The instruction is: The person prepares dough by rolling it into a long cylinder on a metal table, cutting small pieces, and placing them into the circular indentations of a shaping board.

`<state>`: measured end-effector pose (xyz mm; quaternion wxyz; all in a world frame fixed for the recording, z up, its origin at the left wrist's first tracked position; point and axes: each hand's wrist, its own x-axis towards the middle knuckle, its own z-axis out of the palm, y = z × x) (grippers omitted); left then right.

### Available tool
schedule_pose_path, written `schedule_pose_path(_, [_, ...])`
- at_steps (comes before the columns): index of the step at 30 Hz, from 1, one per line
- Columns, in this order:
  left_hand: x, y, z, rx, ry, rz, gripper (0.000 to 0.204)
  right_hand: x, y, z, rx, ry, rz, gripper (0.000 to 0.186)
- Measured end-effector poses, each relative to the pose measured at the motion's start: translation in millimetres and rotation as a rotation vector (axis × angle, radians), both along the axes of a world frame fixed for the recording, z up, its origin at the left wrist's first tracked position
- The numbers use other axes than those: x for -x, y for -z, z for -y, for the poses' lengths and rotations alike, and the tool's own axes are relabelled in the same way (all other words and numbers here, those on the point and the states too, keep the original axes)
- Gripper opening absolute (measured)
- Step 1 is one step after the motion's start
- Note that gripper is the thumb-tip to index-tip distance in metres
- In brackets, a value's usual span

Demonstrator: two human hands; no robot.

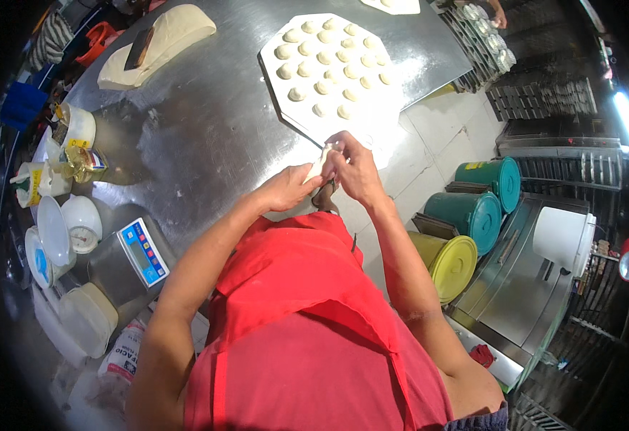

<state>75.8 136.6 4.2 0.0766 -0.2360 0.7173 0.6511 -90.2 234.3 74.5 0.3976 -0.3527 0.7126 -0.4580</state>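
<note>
Near the steel table's edge, my left hand [293, 185] grips a pale piece of dough [319, 167]. My right hand [354, 167] is closed on the same piece, fingers bent over its upper end. Just beyond both hands lies a white octagonal board [314, 123] dotted with several small rounded dough pieces [299, 93]. Farther back at the left, a long slab of dough [185, 36] rests on the table, with a dark flat tool [140, 47] on top of it.
A digital scale [142, 251], a dial scale [81, 226] and containers [77, 126] line the table's left [199, 144]. Lidded bins [454, 267], a white bucket [558, 241] and racks [544, 100] stand right. Another person's hand [499, 18] shows at upper right.
</note>
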Motion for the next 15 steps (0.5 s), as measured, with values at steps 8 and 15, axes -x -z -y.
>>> schedule_pose_path(8, [36.7,-26.2,-4.6,0.467,-0.149,-0.212,0.024,13.7,-5.7,20.7,-0.106,-0.020,-0.404,0.051])
schedule_pose_path(15, [64.3,53.8,10.6,0.416,-0.210,-0.532,0.022,-2.1,-2.0,13.3,0.203,-0.209,-0.307,0.028])
